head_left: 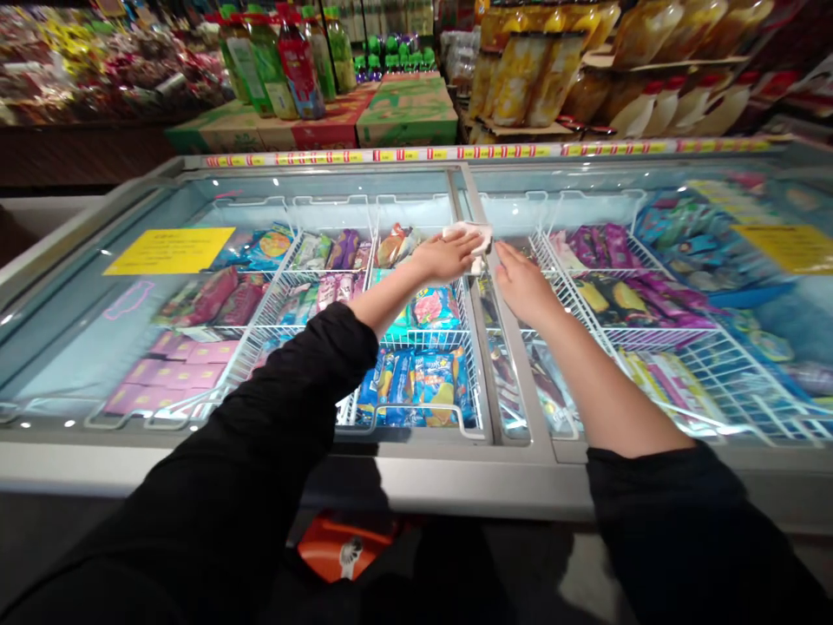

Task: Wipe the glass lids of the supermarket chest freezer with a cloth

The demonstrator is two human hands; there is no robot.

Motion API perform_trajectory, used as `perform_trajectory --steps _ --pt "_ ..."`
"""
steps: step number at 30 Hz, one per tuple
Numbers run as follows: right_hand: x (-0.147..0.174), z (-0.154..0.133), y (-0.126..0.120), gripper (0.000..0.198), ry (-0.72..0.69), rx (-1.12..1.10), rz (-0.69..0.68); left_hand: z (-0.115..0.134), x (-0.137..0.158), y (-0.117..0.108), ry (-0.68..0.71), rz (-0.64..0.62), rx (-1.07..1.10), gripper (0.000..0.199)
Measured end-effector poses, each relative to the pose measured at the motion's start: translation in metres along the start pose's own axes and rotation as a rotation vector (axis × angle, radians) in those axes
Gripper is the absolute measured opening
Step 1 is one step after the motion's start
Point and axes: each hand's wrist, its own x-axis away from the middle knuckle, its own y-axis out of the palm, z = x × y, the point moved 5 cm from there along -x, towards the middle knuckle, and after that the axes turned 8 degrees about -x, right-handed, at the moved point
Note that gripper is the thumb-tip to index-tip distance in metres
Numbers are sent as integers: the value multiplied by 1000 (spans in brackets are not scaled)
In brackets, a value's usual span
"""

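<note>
My left hand lies over a folded white cloth, pressing it on the glass lid of a chest freezer beside the middle frame bar. Part of the cloth sticks out past my fingers. Just to the right, my right hand rests on the grey frame bar of the sliding lid, its fingers extended forward and nothing visible in them. Beneath the glass, white wire baskets hold wrapped ice creams, among them blue packets below my left forearm.
Yellow notices are stuck on the glass at both sides. Price labels line the freezer's back edge. Behind it stand bottles, cartons and jars. An orange object is low in front.
</note>
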Motion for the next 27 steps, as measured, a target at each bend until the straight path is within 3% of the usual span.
perform_trajectory --steps 4,9,13,18,21,25,27 --pt "1 3 0 61 26 -5 -15 4 21 6 118 31 13 61" --pt "4 -1 0 61 18 -2 -40 -29 -13 -6 -106 -5 30 64" --pt "3 -2 1 59 28 -3 -42 -23 -23 -11 -189 -25 12 68" --pt "1 -1 4 58 -5 -28 -25 9 24 5 30 24 -32 65" --pt "1 1 5 57 -2 -28 -24 1 37 10 90 37 -28 64" --pt "1 3 3 56 5 -20 -24 -28 12 6 -83 12 -16 65" --pt "1 2 2 57 7 -7 -24 -30 3 3 -154 23 -15 66"
